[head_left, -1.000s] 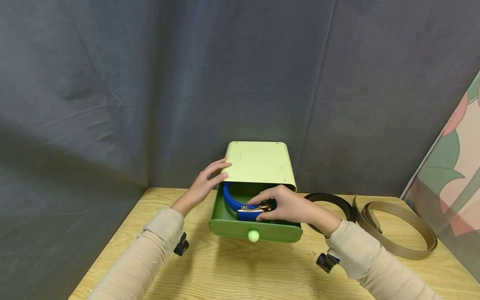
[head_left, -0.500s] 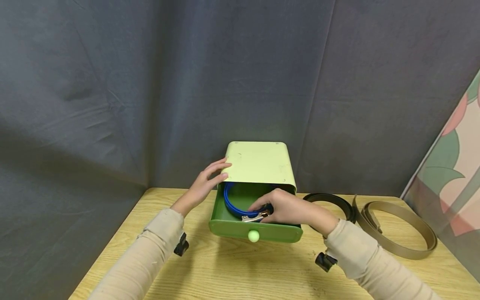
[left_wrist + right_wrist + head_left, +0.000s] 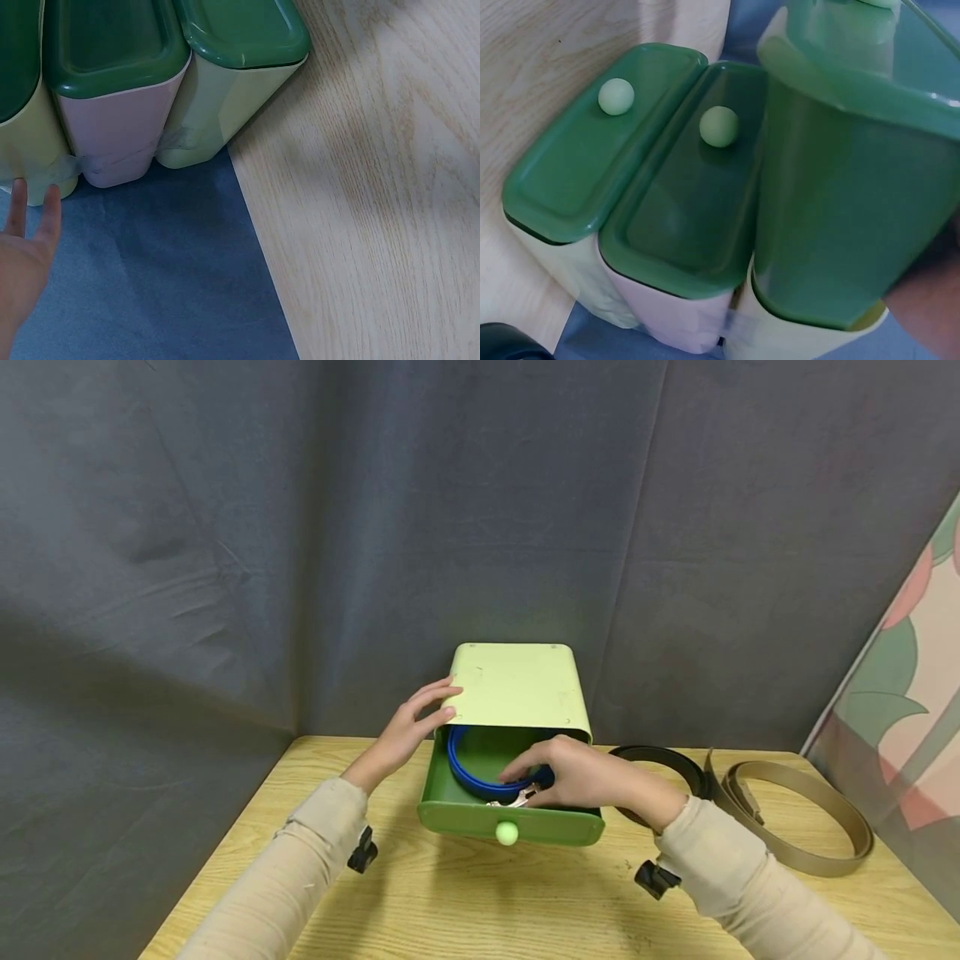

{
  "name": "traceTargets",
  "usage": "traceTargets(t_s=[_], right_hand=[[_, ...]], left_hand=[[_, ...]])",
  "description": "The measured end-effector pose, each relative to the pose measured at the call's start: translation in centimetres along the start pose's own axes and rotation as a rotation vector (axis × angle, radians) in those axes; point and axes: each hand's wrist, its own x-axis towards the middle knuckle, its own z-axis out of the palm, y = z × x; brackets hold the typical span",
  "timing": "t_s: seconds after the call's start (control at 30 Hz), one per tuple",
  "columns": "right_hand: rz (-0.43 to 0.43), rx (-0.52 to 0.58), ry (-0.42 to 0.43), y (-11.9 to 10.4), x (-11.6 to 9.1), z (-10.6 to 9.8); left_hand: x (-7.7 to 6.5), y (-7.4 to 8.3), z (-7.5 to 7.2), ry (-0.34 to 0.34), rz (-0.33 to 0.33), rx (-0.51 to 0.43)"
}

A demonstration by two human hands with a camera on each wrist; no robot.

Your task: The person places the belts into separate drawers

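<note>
A light-green drawer cabinet [image 3: 517, 685] stands on the table in the head view, its green drawer [image 3: 442, 821] pulled out at the front. Inside lies a coiled blue belt [image 3: 467, 778], its shiny metal buckle [image 3: 525, 795] low behind the drawer front. My right hand [image 3: 581, 772] reaches over the drawer's right side and pinches the belt beside the buckle. Only a blurred part of that hand [image 3: 934, 300] shows in the right wrist view. My left hand [image 3: 408, 727] rests its extended fingers against the cabinet's left top edge. Two of its fingers appear in the left wrist view.
Right of the cabinet lie a coiled black belt [image 3: 675, 760] and a loosely coiled brown belt [image 3: 817, 864]. Grey curtain [image 3: 480, 527] hangs behind. In the right wrist view, two closed green drawers [image 3: 667, 225] with round knobs sit beside the pulled-out one.
My right hand has lowered the blue belt further into the drawer, and the buckle has tipped down behind the drawer front. My left hand has stayed on the cabinet.
</note>
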Motion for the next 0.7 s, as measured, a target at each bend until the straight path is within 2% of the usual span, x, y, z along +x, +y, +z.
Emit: traceTargets(t_s=[0.13,0.37,0.57,0.7], right_hand=[[0.042,0.048,0.035,-0.3,-0.6,-0.5],[0.036,0.081,0.187,-0.8,-2.6,-0.9],[0.133,0.095,0.318,-1.8,-4.8,-0.5],[0.153,0.049,0.467,-2.3,-5.9,0.2]], left_hand=[[-0.7,2.2,0.0,-0.013,-0.02,-0.014],[-0.8,2.1,-0.1,-0.016,-0.031,-0.017],[-0.8,2.0,-0.1,-0.012,-0.036,-0.019],[-0.8,1.9,0.0,-0.012,-0.035,-0.022]])
